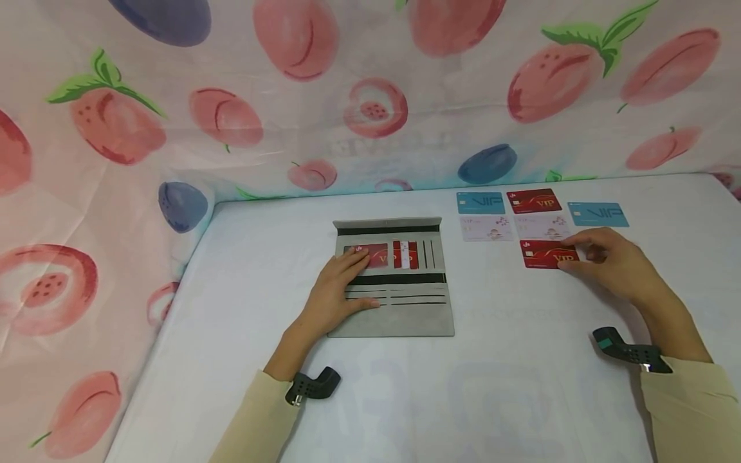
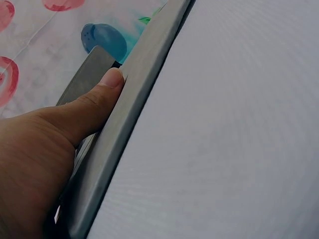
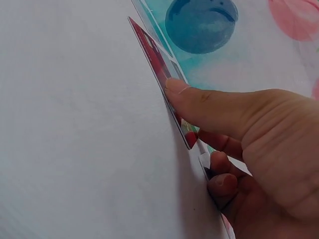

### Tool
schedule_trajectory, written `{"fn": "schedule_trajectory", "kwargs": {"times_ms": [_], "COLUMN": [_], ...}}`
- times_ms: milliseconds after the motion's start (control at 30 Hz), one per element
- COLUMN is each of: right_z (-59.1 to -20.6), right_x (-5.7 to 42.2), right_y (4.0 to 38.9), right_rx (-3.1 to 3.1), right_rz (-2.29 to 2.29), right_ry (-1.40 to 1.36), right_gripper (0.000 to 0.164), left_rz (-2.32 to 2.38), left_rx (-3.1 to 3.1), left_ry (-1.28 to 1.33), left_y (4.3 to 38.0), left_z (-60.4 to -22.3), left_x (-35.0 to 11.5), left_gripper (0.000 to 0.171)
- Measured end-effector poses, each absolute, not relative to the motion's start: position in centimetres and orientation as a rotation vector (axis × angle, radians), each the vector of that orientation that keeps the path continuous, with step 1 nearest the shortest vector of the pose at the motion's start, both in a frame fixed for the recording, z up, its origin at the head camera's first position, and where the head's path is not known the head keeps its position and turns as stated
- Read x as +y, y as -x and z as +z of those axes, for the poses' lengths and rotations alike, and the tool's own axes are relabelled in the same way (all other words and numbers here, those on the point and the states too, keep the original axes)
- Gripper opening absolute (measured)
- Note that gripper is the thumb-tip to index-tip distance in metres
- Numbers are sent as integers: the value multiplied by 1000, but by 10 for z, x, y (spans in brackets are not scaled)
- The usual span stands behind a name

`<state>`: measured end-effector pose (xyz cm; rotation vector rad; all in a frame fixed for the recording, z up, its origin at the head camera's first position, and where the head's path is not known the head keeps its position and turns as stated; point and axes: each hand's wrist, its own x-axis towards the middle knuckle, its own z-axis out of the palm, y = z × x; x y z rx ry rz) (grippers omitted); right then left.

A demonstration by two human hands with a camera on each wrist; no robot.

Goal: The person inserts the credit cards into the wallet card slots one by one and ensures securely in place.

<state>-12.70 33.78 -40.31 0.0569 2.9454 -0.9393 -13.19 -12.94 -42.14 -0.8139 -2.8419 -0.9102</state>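
Note:
A grey card wallet (image 1: 393,325) lies unfolded on the white table, with black bands and rows of card slots. My left hand (image 1: 332,292) rests on its left side, fingers over a red card (image 1: 379,254) in the wallet and thumb across the lower slots. Beside that card, more red (image 1: 413,255) with a pale strip shows through narrow slots. Away to the right, my right hand (image 1: 616,260) pinches a red VIP card (image 1: 538,253) by its right end. In the right wrist view the thumb lies along this red card (image 3: 157,64), which looks slightly tilted.
Above the pinched card are two pale pink flowered cards (image 1: 486,228), two blue VIP cards (image 1: 480,203) and another red VIP card (image 1: 534,200), laid out flat. A fruit-patterned cloth (image 1: 231,167) hangs behind and left of the table (image 1: 492,373). Black bands (image 1: 312,384) circle both wrists.

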Motion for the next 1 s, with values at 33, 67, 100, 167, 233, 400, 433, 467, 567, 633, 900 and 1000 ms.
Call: {"fn": "schedule_trajectory", "kwargs": {"times_ms": [33, 67, 100, 167, 233, 400, 433, 467, 567, 633, 900, 1000], "right_z": [-403, -403, -403, -403, -403, -403, -404, -404, -403, -403, -400, -398], "right_x": [338, 338, 338, 338, 338, 337, 337, 337, 337, 337, 335, 333], "right_y": [127, 127, 128, 128, 129, 131, 131, 131, 132, 133, 132, 131], "right_rx": [2947, 2949, 2952, 2955, 2959, 2965, 2967, 2968, 2968, 2975, 2970, 2962], "right_rz": [-932, -926, -917, -902, -889, -880, -878, -883, -908, -914, -963, -974], "right_ry": [-46, -35, -24, 1, 29, 81, 92, 107, 139, 146, 88, 60], "right_gripper": [56, 56, 56, 56, 54, 53, 53, 55, 59, 61, 65, 64], "left_rz": [-911, -911, -910, -909, -908, -903, -903, -901, -898, -902, -894, -890], "left_rx": [-2846, -2849, -2853, -2859, -2861, -2863, -2863, -2863, -2863, -2866, -2875, -2876], "left_ry": [810, 808, 805, 802, 801, 802, 802, 802, 802, 798, 787, 785], "left_y": [132, 132, 132, 132, 132, 132, 132, 132, 132, 132, 133, 133], "left_z": [-421, -421, -421, -421, -421, -421, -421, -421, -420, -420, -421, -421], "left_x": [-129, -129, -130, -130, -130, -130, -129, -129, -129, -129, -129, -129], "left_gripper": [83, 83, 83, 83, 83, 83, 83, 83, 83, 83, 83, 83]}}
